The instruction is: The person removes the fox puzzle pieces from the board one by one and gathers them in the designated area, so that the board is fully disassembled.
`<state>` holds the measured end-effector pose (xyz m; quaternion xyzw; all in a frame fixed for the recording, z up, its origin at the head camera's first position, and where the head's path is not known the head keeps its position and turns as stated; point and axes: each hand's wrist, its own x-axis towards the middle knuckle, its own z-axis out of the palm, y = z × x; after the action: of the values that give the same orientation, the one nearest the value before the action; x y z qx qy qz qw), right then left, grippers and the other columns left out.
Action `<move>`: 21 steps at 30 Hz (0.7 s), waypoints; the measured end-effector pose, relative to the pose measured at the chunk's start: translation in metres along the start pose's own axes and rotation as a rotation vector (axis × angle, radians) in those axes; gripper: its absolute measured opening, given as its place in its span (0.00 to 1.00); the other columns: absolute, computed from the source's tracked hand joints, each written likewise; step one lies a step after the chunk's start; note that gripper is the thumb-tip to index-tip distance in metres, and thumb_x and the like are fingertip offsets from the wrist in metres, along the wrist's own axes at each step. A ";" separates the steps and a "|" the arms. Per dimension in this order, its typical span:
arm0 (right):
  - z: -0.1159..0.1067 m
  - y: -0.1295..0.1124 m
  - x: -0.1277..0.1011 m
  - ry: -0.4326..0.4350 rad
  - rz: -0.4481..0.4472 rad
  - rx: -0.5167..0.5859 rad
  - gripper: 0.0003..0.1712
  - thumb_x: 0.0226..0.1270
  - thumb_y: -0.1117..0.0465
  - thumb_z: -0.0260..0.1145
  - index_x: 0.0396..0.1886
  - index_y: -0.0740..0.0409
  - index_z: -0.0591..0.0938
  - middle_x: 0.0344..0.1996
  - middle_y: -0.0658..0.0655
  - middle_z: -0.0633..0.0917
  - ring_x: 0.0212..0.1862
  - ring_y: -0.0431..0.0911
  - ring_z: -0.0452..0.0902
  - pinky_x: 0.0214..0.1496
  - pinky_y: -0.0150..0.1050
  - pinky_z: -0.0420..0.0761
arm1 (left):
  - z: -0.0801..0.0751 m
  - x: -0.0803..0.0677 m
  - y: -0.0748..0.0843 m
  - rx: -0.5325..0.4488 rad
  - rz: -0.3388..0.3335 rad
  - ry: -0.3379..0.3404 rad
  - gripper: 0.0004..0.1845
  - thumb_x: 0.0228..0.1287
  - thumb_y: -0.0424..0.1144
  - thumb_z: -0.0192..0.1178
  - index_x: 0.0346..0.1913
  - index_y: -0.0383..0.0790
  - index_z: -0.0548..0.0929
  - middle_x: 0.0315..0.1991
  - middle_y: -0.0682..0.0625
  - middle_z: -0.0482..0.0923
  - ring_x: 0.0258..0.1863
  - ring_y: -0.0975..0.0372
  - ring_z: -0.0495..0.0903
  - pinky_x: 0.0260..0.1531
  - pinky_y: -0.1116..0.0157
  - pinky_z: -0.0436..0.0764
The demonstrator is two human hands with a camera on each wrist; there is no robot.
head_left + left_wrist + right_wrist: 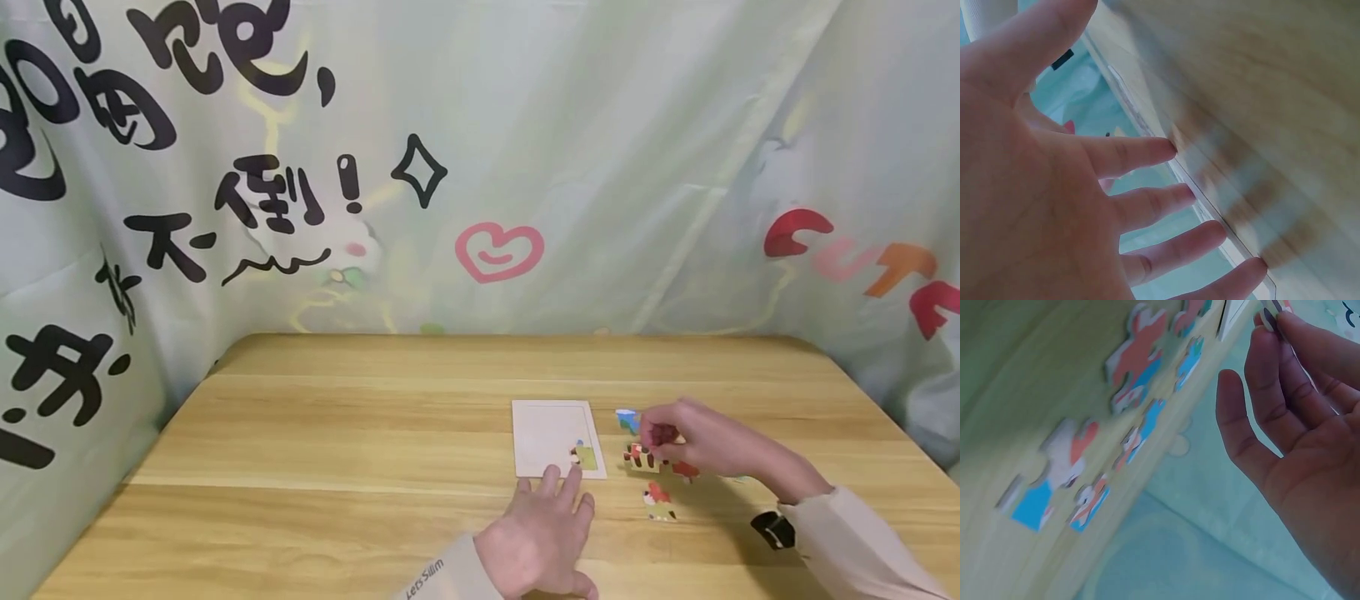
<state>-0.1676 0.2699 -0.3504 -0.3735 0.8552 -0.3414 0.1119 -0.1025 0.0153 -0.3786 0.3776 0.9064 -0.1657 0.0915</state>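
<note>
Low centre of frame, my left hand lies flat, fingers spread, steadying the board; my right hand pinches a piece over loose pieces.

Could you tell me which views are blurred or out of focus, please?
Head view: sharp, evenly lit, right hand slightly soft. Left wrist view: table smeared, left hand clearer. Right wrist view: puzzle pieces blurred along the tabletop.
</note>
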 end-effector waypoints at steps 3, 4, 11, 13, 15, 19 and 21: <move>0.000 0.002 -0.006 -0.002 0.003 0.002 0.14 0.64 0.80 0.63 0.30 0.56 0.77 0.23 0.44 0.79 0.20 0.33 0.70 0.20 0.33 0.75 | -0.001 0.000 0.000 0.005 -0.002 -0.003 0.51 0.50 0.83 0.53 0.75 0.62 0.67 0.76 0.56 0.54 0.67 0.61 0.58 0.59 0.57 0.75; 0.000 0.002 -0.007 -0.002 0.006 -0.003 0.14 0.64 0.80 0.63 0.30 0.56 0.77 0.23 0.44 0.79 0.20 0.33 0.70 0.20 0.33 0.75 | -0.001 0.000 0.000 0.007 -0.003 -0.003 0.50 0.50 0.83 0.53 0.75 0.62 0.67 0.76 0.56 0.54 0.67 0.61 0.58 0.59 0.57 0.75; -0.002 0.004 -0.022 0.022 -0.022 -0.058 0.18 0.62 0.79 0.66 0.30 0.51 0.77 0.27 0.40 0.79 0.28 0.31 0.72 0.23 0.32 0.74 | -0.002 0.000 0.000 -0.017 0.000 0.014 0.50 0.50 0.82 0.55 0.74 0.60 0.68 0.76 0.56 0.56 0.67 0.61 0.58 0.58 0.56 0.75; -0.002 0.005 -0.026 0.029 -0.040 -0.066 0.19 0.61 0.80 0.66 0.30 0.50 0.77 0.28 0.39 0.78 0.29 0.30 0.70 0.24 0.32 0.73 | -0.002 0.000 0.000 -0.023 -0.002 0.015 0.50 0.50 0.82 0.55 0.74 0.60 0.68 0.76 0.56 0.56 0.66 0.61 0.59 0.58 0.56 0.75; -0.001 0.007 -0.030 0.032 -0.052 -0.069 0.19 0.60 0.80 0.67 0.31 0.50 0.77 0.29 0.39 0.78 0.30 0.30 0.69 0.24 0.31 0.72 | -0.002 0.000 0.000 -0.026 -0.003 0.014 0.50 0.50 0.81 0.56 0.74 0.60 0.68 0.76 0.56 0.56 0.66 0.61 0.59 0.57 0.56 0.75; 0.001 0.010 -0.038 0.029 -0.048 -0.050 0.19 0.61 0.79 0.68 0.31 0.50 0.76 0.30 0.40 0.78 0.30 0.31 0.70 0.24 0.32 0.72 | -0.002 0.000 0.000 -0.027 -0.005 0.011 0.50 0.50 0.81 0.56 0.74 0.60 0.68 0.76 0.56 0.55 0.65 0.61 0.59 0.57 0.57 0.75; 0.002 0.011 -0.042 0.026 -0.034 -0.036 0.18 0.61 0.78 0.68 0.30 0.50 0.76 0.30 0.41 0.79 0.30 0.31 0.71 0.24 0.32 0.72 | -0.003 0.000 0.000 -0.028 -0.001 0.012 0.50 0.50 0.81 0.56 0.74 0.60 0.68 0.76 0.56 0.55 0.65 0.61 0.59 0.57 0.56 0.75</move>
<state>-0.1439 0.3041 -0.3616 -0.3856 0.8561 -0.3326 0.0883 -0.1025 0.0159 -0.3759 0.3767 0.9094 -0.1509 0.0913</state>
